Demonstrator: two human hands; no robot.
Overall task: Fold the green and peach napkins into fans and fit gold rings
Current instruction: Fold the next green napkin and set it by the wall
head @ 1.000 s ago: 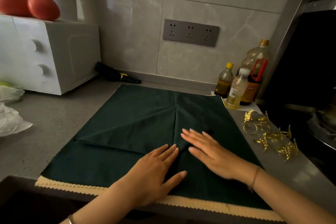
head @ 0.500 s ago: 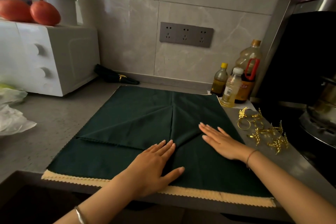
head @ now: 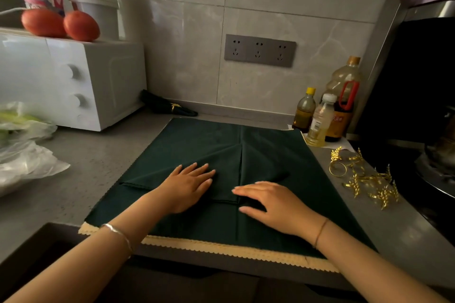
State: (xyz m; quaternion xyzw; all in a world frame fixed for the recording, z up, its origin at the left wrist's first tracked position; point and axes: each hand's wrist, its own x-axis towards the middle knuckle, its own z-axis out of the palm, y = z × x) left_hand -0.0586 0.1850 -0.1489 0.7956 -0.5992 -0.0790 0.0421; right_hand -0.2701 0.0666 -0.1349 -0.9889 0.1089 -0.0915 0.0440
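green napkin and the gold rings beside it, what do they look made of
Green napkin: woven cloth, matte; it holds soft creases and has a pinked zigzag edge. Gold rings: probably metal, polished gold finish; bright glints on thin leaf shapes, though plated or plastic cannot be ruled out.

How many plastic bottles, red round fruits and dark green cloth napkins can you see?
Plastic bottles: 3
Red round fruits: 2
Dark green cloth napkins: 2 (one spread flat, one rolled up)
Total: 7
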